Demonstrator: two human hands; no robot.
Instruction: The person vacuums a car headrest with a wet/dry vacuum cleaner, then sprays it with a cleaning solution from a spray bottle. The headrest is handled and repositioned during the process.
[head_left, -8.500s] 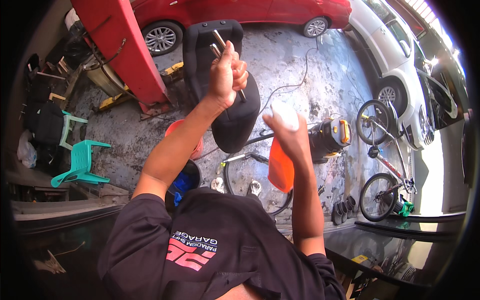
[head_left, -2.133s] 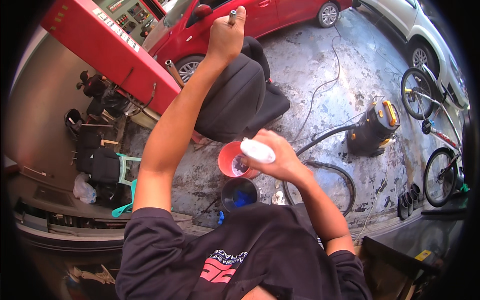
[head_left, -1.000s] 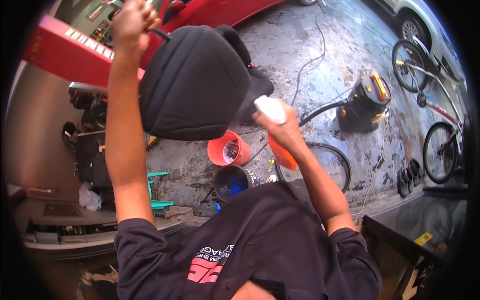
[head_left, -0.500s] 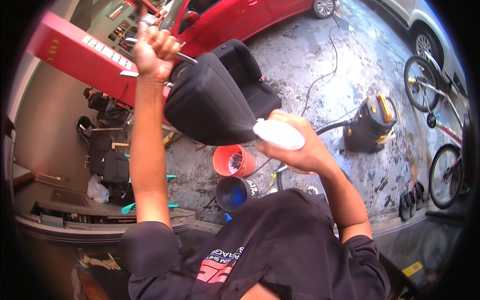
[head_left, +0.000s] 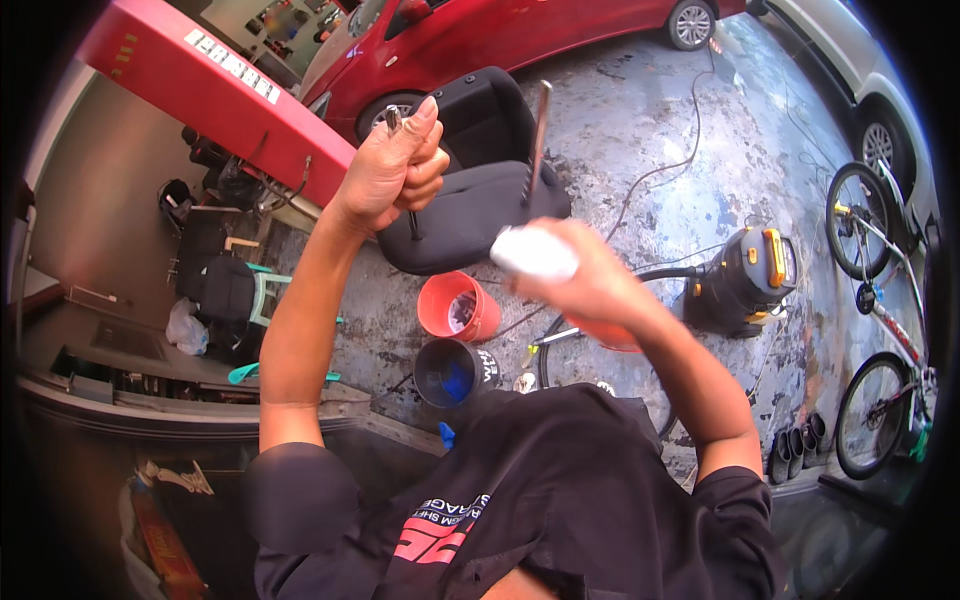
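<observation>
My left hand (head_left: 397, 170) is closed around one metal post of a black fabric headrest (head_left: 470, 215), whose padded body hangs below the fist. The headrest's other post (head_left: 538, 140) sticks up freely, with notches along its lower part. My right hand (head_left: 590, 270) grips a spray bottle by its white head (head_left: 537, 252), just right of the headrest's padding. Some orange-red shows beneath the right wrist; I cannot tell if it is part of the bottle. A black car seat (head_left: 488, 110) stands behind the headrest.
On the stained floor stand a red bucket (head_left: 455, 308), a dark bucket (head_left: 448, 375) with something blue inside, and a black-and-yellow vacuum (head_left: 745, 280) with a hose. A red lift post (head_left: 240, 85) and red car (head_left: 520, 40) lie beyond. Bicycle (head_left: 890, 310) at right.
My left hand has come down and nearer, turning the headrest so both posts point up. The right hand has shifted slightly left, still holding the spray bottle. The view has moved a little.
</observation>
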